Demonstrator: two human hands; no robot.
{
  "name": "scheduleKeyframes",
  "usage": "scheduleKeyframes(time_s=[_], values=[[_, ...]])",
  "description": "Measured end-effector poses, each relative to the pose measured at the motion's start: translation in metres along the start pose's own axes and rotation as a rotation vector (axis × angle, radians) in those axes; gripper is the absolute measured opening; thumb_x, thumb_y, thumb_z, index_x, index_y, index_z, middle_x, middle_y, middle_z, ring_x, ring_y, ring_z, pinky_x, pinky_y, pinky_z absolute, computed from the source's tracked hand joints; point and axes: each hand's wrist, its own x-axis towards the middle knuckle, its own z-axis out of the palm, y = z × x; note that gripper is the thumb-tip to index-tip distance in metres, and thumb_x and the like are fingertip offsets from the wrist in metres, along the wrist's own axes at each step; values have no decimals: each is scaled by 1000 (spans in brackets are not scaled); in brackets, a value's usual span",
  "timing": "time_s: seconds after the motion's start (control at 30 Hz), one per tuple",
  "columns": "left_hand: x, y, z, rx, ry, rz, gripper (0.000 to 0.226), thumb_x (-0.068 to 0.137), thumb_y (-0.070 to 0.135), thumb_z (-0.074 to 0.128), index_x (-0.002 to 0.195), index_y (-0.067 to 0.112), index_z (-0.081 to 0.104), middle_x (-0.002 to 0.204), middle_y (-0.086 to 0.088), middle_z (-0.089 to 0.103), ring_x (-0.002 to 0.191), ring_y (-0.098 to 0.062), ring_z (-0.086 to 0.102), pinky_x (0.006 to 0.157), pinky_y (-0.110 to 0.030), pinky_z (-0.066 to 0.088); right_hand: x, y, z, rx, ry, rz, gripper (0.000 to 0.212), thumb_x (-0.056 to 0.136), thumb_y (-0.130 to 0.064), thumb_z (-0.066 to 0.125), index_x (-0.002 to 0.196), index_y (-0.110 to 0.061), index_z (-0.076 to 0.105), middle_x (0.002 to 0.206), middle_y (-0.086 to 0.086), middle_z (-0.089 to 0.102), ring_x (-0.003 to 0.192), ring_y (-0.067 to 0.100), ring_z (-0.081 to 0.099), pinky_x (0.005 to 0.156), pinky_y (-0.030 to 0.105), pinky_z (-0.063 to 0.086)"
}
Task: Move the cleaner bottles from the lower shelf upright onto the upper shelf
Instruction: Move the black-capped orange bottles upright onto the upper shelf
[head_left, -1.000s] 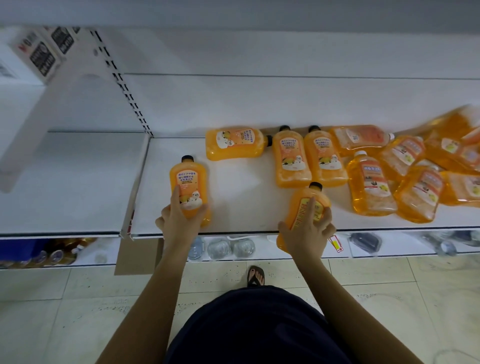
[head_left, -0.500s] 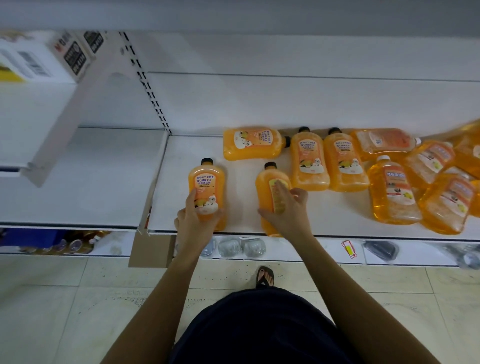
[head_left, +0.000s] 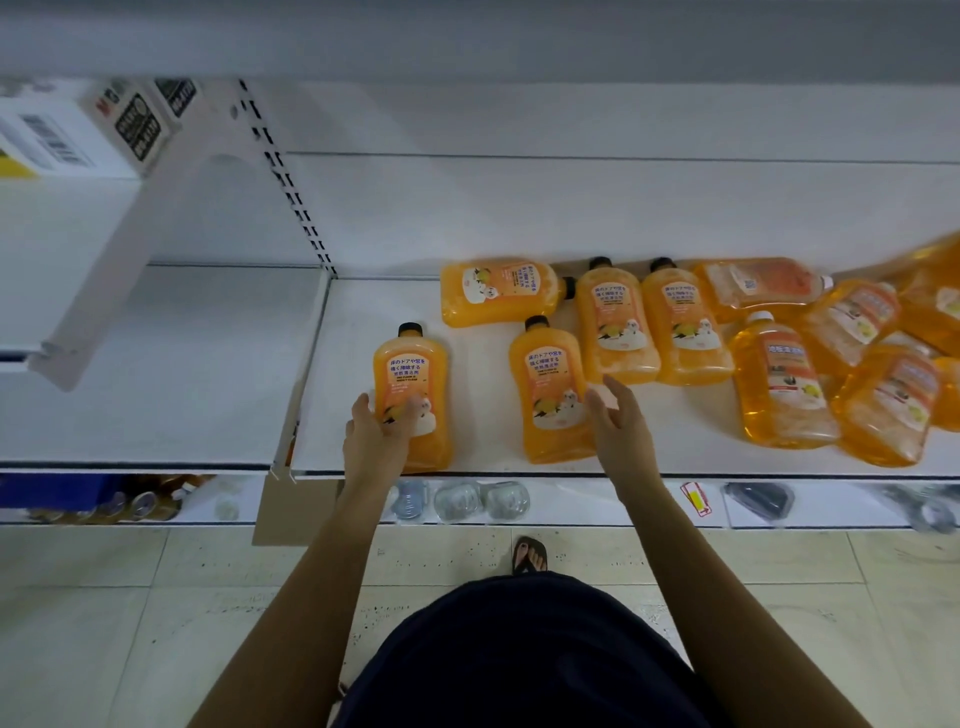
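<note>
A wide white metal shelf (head_left: 363, 322) fills the middle of the view, seen from above, with a pale tiled floor (head_left: 156, 597) below it and my dark garment (head_left: 519, 649) at the bottom edge. My two bare forearms reach up from there to the shelf's front edge.

On the right of the shelf, a heap of orange cleaner bottles (head_left: 857, 364) lies tumbled, leaning on one another. At the back, two black-capped orange bottles (head_left: 615, 327) stand side by side, touching, and just left of them one orange bottle lying on its side (head_left: 501, 291) points its cap to the right.

Near the front edge stand two more. My left hand (head_left: 376, 441) grips the left front bottle (head_left: 413, 387), an orange plastic one with a black cap and a pale label, thumb on its left side and fingers curled across the lower label. My right hand (head_left: 618, 421) is spread, fingers straight, just beside the right edge of the right front bottle (head_left: 550, 395); I cannot tell whether it touches.

White cartons with barcodes (head_left: 78, 135) sit on a shelf at the upper left. On a shelf below, clear plastic containers (head_left: 480, 501) show, and my sandalled foot (head_left: 530, 553) is on the floor.
</note>
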Motion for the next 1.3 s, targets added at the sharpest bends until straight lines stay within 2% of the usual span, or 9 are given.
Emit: scheduleKeyframes(time_s=[0.1,0.17,0.3,0.43,0.53,0.73,0.87,1.1,1.3], values=[[2,7,-3,20,-62,17,63,87,59,43,129,12,46,126,-12,57,109,-29,56,85,-36,45,9,-8,-1,3,-60,140,72,82,-46,65,137,-9,37,129,10,56,110,26,56,92,39,48],[3,13,-9,4,-117,12,60,87,58,46,124,12,51,121,-11,60,106,-29,58,84,-35,45,13,-10,-1,37,-122,219,61,79,-41,69,125,-8,49,125,10,58,110,28,56,94,43,47],[-2,15,-18,-63,-147,-22,58,82,54,58,122,13,51,111,-5,59,101,-26,58,80,-35,43,8,-11,0,157,-270,359,39,78,-32,72,105,-14,51,96,1,60,82,19,58,68,31,49],[-7,7,-29,-183,-181,-34,41,80,44,66,108,23,46,104,1,56,92,-21,56,80,-37,48,3,-9,-1,182,-347,424,40,79,-29,71,108,-12,50,97,3,59,80,20,58,57,30,48],[-10,0,-35,-321,-191,-78,42,78,32,72,110,21,47,109,-3,58,97,-25,58,86,-44,50,-3,-1,-6,182,-325,385,40,80,-31,69,110,-13,49,96,0,59,82,19,58,58,29,48],[-23,-22,-50,-545,-62,-33,46,72,19,78,109,21,51,104,1,62,85,-16,63,61,-23,51,-34,23,-18,278,-193,212,34,81,-33,67,107,-16,54,100,1,62,85,15,62,58,25,50],[-35,-39,-66,-714,-35,-1,43,72,13,76,109,19,55,95,8,65,71,-6,70,50,-17,52,-64,40,-32,323,-94,96,24,82,-30,65,102,-21,59,100,2,67,92,21,65,72,32,52],[-68,-62,-84,-838,-28,125,37,73,7,76,100,24,57,85,13,72,78,-4,70,56,-17,53,-130,63,-40,337,-72,-51,48,76,-31,65,119,-13,57,108,5,68,100,24,65,85,40,51],[-106,-63,-94,-822,-33,181,41,74,5,74,107,18,54,94,2,70,75,-6,70,58,-19,53,-162,74,-37,254,-131,-163,42,77,-29,67,117,-18,60,106,-1,70,96,16,67,82,35,53]])
